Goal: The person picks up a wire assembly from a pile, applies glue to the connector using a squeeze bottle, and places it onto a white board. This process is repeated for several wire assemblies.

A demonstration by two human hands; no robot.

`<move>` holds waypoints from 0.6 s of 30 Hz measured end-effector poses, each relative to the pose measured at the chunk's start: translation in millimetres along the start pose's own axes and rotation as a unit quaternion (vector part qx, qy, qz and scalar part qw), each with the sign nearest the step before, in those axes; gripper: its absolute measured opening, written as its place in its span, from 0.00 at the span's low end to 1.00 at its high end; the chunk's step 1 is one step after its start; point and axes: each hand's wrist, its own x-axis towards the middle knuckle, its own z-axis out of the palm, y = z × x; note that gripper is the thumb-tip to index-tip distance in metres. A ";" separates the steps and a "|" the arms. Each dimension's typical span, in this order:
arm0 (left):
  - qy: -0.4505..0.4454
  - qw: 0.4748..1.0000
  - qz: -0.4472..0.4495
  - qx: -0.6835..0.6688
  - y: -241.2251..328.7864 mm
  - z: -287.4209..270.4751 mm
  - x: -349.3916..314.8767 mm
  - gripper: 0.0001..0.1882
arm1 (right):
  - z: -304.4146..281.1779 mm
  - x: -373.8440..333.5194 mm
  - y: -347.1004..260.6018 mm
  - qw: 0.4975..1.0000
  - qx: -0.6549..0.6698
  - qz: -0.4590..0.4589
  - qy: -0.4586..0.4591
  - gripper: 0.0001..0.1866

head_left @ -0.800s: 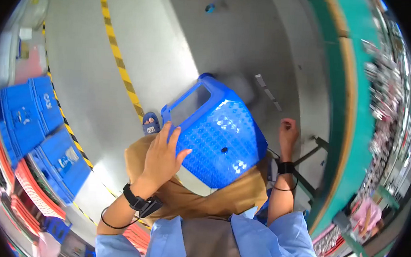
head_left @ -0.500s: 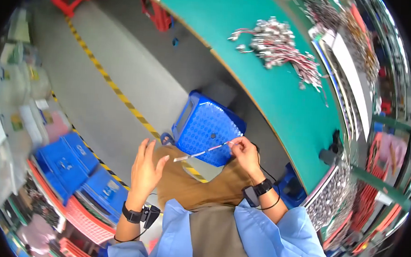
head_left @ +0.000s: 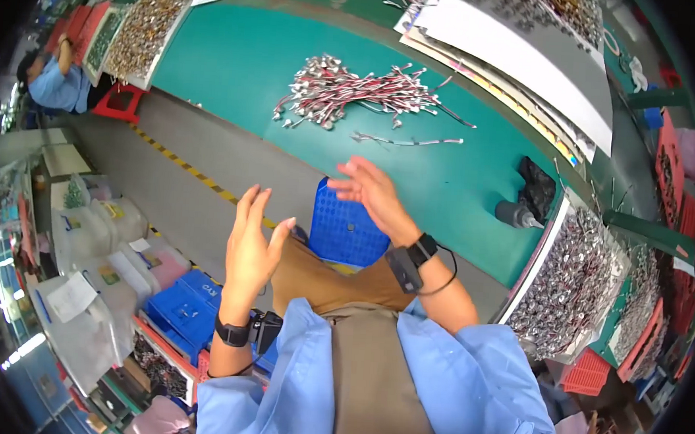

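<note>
My left hand [head_left: 252, 252] is raised over my lap, fingers stretched and thumb apart, with nothing in it. Close to the table's near edge, my right hand [head_left: 371, 196] has its fingers spread and is also free of any object. Just beyond it, a single thin wire lead [head_left: 408, 141] with white and dark sections appears to lie on the green tabletop [head_left: 304, 147], apart from the fingers. Behind that lead is a heaped bundle of red, white and black wire leads [head_left: 355, 94] with pale metallic ends.
A blue plastic stool [head_left: 348, 231] stands on the floor before my knees. A dark bottle [head_left: 516, 215] and a black bag [head_left: 537, 187] sit at the table's right, beside a tray of small parts [head_left: 570, 282]. Another person [head_left: 59, 84] sits far left. Blue bins [head_left: 186, 311] are at my left.
My view has turned toward the table. The wire lead that was pinched in my right hand is now let go near the bundle, and the right fingers have opened. My left hand stays open.
</note>
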 end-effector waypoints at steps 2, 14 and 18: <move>-0.008 0.999 0.032 0.008 7.0 9.9 15.3 0.23 | -10.5 -19.4 2.2 0.992 -0.114 0.031 -0.040 0.23; -0.030 0.946 0.318 0.043 8.0 110.0 147.7 0.24 | -107.0 -82.5 1.5 0.907 -0.204 -0.234 0.284 0.16; 0.008 0.922 0.384 0.049 6.3 131.3 165.1 0.25 | -119.6 -68.7 6.9 0.866 -0.209 -0.284 0.355 0.16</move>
